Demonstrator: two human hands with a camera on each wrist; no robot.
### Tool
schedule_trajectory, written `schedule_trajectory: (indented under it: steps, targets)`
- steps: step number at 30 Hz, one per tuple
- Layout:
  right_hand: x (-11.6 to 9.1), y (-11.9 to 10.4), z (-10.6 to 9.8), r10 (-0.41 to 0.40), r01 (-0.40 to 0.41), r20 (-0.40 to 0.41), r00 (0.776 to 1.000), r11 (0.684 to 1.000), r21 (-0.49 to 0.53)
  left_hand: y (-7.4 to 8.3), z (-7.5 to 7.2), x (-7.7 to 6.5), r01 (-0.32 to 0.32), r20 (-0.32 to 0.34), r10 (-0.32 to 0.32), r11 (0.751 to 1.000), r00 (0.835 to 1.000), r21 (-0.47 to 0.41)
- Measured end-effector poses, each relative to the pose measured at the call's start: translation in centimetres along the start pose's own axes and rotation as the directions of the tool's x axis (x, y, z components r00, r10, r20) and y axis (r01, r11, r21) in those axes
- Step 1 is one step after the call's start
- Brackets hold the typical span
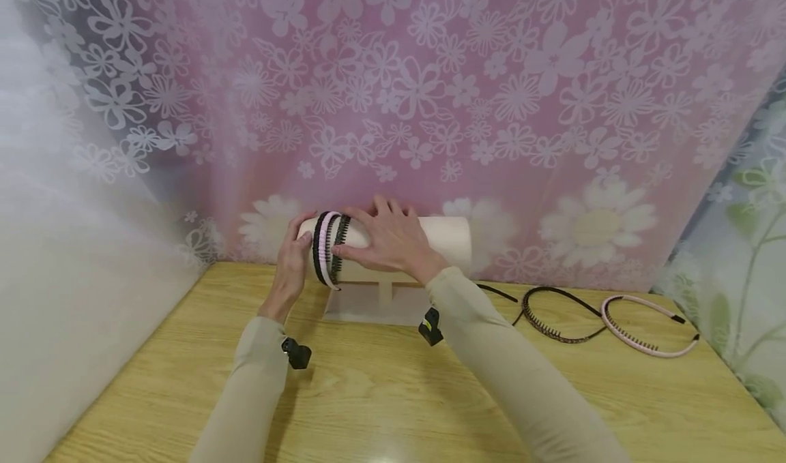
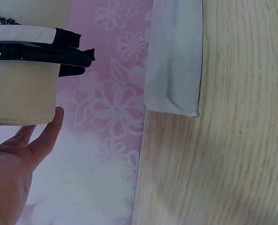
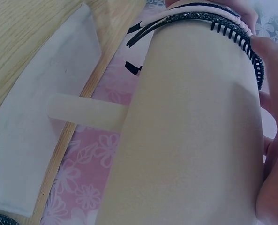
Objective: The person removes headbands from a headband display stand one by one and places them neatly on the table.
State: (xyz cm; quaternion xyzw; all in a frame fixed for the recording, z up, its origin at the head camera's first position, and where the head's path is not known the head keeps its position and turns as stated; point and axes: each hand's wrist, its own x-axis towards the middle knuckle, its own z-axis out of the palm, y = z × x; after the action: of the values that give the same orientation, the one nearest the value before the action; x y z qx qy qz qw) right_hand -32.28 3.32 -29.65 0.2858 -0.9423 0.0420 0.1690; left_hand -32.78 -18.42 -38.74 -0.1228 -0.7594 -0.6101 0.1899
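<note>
A cream cylindrical headband stand [image 1: 447, 234] lies sideways on a short post. Around its left part sit several headbands close together: a black one, a pink one [image 1: 325, 241] and a dark, glittery toothed headband [image 1: 340, 241]. My left hand [image 1: 290, 266] holds the cylinder's left end, its thumb at the end's rim in the left wrist view. My right hand [image 1: 393, 238] rests over the cylinder, thumb and forefinger touching the right edge of the dark toothed headband. In the right wrist view, the thumb meets this headband [image 3: 228, 28] near its teeth.
The stand's pale base [image 1: 353, 304] rests near the back edge of the wooden table [image 1: 368, 395]. To the right lie a brown toothed headband [image 1: 555, 338], a pink headband [image 1: 651, 349] and a partly hidden dark one. A pink floral curtain [image 1: 393, 95] hangs behind.
</note>
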Motion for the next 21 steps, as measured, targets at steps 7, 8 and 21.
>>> schedule_trajectory:
  steps: [7, 8, 21]
  targets:
    - [-0.1, -0.1, -0.1, 0.014, -0.014, 0.015, 1.000, 0.999, 0.045, 1.4, 0.2, -0.5, -0.040, -0.023, 0.040, 0.999, 0.999, 0.027]
    - [0.0, -0.1, -0.1, 0.015, -0.015, 0.016, 1.000, 0.999, 0.049, 1.9, 0.2, -0.6, -0.038, -0.025, 0.039, 0.999, 0.999, 0.031]
    - [0.1, -0.2, -0.2, 0.024, -0.025, 0.024, 0.999, 0.999, 0.028, 2.8, 0.4, -0.8, -0.052, -0.034, 0.054, 0.997, 0.998, 0.053]
